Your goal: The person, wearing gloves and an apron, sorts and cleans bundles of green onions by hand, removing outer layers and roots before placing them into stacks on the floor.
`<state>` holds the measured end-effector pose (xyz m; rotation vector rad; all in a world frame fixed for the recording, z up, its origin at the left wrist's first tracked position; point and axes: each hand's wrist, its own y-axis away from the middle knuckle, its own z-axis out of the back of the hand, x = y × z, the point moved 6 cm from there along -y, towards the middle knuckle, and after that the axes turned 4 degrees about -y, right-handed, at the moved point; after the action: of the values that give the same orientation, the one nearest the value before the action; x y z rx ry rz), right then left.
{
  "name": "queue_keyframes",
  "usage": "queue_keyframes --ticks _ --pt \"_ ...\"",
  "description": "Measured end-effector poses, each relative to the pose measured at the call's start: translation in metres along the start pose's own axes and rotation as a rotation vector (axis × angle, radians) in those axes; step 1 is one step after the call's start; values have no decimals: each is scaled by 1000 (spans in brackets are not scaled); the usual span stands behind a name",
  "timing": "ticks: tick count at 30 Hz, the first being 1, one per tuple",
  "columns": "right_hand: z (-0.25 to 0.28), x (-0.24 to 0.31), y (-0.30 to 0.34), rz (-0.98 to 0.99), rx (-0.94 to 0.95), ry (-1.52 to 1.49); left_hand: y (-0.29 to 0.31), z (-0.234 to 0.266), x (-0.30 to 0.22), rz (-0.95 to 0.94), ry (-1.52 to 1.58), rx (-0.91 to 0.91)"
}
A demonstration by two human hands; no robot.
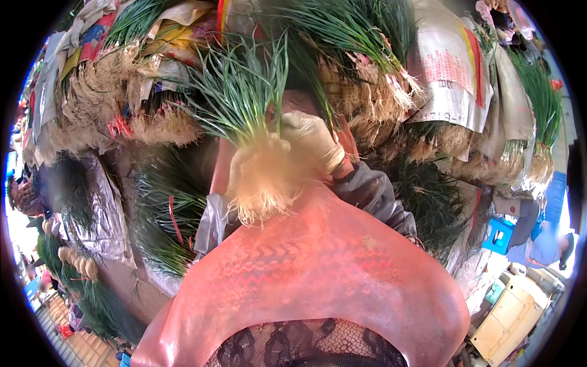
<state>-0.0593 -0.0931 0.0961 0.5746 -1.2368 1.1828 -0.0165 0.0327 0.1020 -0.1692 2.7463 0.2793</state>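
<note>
Head view: nearest, a red apron; beyond it both gloved hands, the left hand and right hand, clasp one bunch of green chives near its roots, keeping stalks together; farther, stacked bundles.

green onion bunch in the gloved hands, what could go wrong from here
The bunch of green onions is gripped only near its roots by the left hand and right hand, so its long leaves could bend or snap. Stalks might also slip free onto the red apron. Stacked bunches crowd close and could snag.
</note>
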Motion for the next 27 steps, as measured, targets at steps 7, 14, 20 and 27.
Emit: queue_keyframes --ticks 7,14,20,27 --pt "23 -20 -6 -582 33 -514 -3 22 8 -25 33 -138" --pt "22 1 0 56 -354 583 -7 21 15 -25 48 -183" --pt "108 -79 0 -411 -619 59 0 24 13 -46 52 -199" --pt "58 -43 -42 -554 166 -422 1 26 15 -54 74 -204"
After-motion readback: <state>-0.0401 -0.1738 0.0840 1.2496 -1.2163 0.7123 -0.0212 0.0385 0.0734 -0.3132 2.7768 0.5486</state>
